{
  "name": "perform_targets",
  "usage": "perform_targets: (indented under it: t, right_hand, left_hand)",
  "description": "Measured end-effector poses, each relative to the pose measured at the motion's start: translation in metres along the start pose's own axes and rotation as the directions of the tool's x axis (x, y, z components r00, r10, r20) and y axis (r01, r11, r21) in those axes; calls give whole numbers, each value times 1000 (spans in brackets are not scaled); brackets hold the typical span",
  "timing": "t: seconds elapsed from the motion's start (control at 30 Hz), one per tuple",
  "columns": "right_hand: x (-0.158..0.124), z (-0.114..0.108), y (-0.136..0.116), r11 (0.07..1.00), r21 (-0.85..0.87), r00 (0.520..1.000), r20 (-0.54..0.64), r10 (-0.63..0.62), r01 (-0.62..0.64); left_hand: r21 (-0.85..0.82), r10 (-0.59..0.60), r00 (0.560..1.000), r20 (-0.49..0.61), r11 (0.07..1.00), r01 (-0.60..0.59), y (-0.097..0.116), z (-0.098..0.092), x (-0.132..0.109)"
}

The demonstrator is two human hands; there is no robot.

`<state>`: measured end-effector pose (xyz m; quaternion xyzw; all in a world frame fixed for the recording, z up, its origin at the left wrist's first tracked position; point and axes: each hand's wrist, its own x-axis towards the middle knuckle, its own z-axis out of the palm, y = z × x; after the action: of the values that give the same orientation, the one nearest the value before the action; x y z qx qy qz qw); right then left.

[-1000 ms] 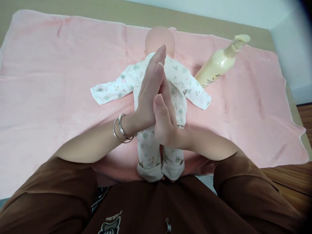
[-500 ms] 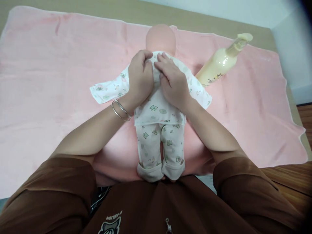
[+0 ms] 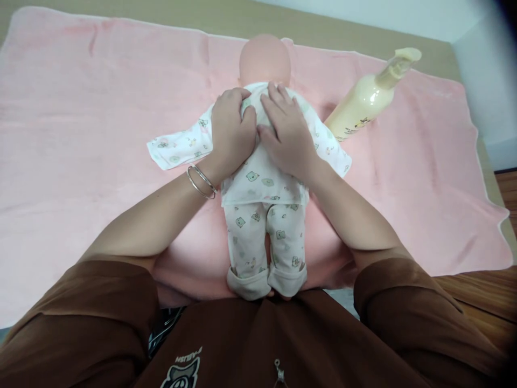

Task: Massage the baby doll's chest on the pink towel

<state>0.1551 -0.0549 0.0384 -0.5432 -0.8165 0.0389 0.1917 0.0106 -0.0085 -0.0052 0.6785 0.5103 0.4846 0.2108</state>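
A baby doll lies on its front, its bald head away from me, in a white printed top and matching trousers with rolled cuffs. My left hand rests on the left of its upper back, fingers bent over the shoulder and thumb apart. On the other side of the back lies my right hand, flat, with its fingers reaching toward the neck. Both palms are hidden against the cloth. Two thin silver bangles circle my left wrist.
A pink blanket is spread under the doll over a wooden table. A pale yellow pump bottle stands beyond the doll's right sleeve. A white wall rises behind, and brown wooden planks show at the lower right.
My hands have shifted slightly on the doll's upper back. The left thumb now points more inward, and the right fingers sit a little farther up and to the right. The doll stays in place.
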Motion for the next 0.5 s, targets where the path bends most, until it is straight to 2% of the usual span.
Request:
perform_targets:
  t: [0.1,0.2,0.27,0.33,0.43,0.5]
  right_hand:
    - [6,1,10,994,27,994,-1,106,-106]
    - [-6,1,-14,982,-72,985,-15,172,-173]
    - [-17,0,-35,984,-138,993,-1,114,-113]
    - [-21,0,-44,985,-168,999,20,47,-43]
    - [-12,1,-29,993,-119,1000,15,-18,20]
    - [0,1,-9,998,-64,1000,3,0,0]
  left_hand:
    - [4,5,1000,-1,1000,-5,-4,3,3]
    - [-10,16,999,-32,1000,-16,-6,5,4]
    - [-30,28,998,-60,999,-30,-5,4,2]
    - [-55,44,996,-72,997,-48,-3,3,0]
    - [-65,54,995,-79,996,-60,-1,2,-1]
    - [-75,35,997,-63,996,-40,-1,2,1]
